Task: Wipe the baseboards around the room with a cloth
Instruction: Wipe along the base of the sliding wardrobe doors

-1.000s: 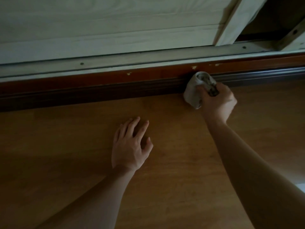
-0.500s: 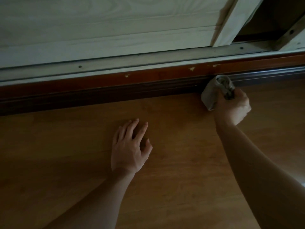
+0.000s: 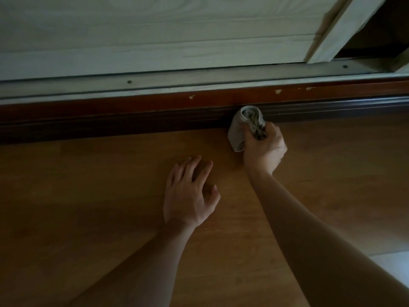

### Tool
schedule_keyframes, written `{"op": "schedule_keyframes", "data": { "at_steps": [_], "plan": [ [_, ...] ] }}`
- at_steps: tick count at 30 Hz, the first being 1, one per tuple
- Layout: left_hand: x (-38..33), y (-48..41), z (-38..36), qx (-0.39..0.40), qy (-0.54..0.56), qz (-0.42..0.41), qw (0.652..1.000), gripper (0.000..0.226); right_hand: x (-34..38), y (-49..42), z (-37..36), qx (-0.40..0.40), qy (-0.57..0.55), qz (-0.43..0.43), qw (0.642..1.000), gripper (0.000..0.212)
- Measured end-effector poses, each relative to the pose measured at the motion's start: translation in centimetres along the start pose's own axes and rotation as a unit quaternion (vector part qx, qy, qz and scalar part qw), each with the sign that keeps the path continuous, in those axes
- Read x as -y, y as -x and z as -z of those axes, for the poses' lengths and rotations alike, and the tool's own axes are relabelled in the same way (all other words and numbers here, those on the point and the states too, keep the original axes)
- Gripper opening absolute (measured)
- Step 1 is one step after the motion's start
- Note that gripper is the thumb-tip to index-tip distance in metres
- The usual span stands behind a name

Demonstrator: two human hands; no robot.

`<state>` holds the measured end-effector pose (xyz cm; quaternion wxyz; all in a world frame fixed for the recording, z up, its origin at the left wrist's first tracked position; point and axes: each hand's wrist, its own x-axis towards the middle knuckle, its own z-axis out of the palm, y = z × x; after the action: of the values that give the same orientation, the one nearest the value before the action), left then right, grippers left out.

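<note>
Grey cloth (image 3: 240, 131), bunched tight in my gripping right hand (image 3: 264, 149), presses the dark baseboard (image 3: 132, 120), seemingly touching it; my left hand (image 3: 190, 196) lies spread on the floor (image 3: 88, 196) as a brace.

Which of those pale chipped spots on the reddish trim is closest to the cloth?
The middle chip, just above and right of the cloth in the right hand; the left chip and the right chip lie farther off.

both arms are bare as far as they show, the left forearm (image 3: 146, 262) slim and smooth, the right forearm (image 3: 305, 229) looking broader (it lies nearer the camera). the left hand (image 3: 188, 196) and the right hand (image 3: 263, 151) are bare as well, with a short thumbnail (image 3: 214, 187) catching light on the left.
</note>
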<state>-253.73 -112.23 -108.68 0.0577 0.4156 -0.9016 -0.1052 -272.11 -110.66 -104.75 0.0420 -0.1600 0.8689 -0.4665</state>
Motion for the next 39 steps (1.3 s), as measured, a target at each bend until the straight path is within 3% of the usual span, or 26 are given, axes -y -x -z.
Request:
{"op": "schedule_keyframes", "data": {
  "at_steps": [4, 8, 15, 21, 29, 35, 39],
  "plan": [
    [1.3, 0.8, 0.3, -0.013, 0.005, -0.019, 1.000, 0.060, 0.6, 0.7, -0.5, 0.014, -0.004, 0.012, 1.000, 0.025],
    [2.2, 1.4, 0.7, -0.025, -0.021, 0.066, 0.997, 0.062, 1.5, 2.1, -1.8, 0.044, -0.010, 0.028, 0.999, 0.022],
    [1.9, 1.3, 0.6, -0.040, -0.021, 0.062, 0.997, 0.060, 3.2, 5.0, -4.1, 0.124, -0.021, 0.092, 0.988, 0.026],
    [2.1, 1.0, 0.4, -0.048, -0.018, 0.060, 0.997, 0.060, 2.6, 3.9, -3.1, 0.028, -0.010, 0.009, 1.000, 0.026],
    [2.3, 1.3, 0.5, -0.071, -0.012, 0.051, 0.996, 0.063, 4.5, 6.5, -5.6, 0.104, 0.000, 0.105, 0.989, 0.028],
    [2.3, 1.3, 0.2, -0.047, -0.019, 0.056, 0.997, 0.061, 1.2, 2.3, -1.9, 0.004, 0.015, 0.015, 1.000, 0.029],
    [2.1, 1.2, 0.3, -0.050, -0.014, 0.061, 0.997, 0.060, 1.9, 2.9, -2.4, 0.025, 0.006, 0.030, 0.999, 0.025]
  ]
}}
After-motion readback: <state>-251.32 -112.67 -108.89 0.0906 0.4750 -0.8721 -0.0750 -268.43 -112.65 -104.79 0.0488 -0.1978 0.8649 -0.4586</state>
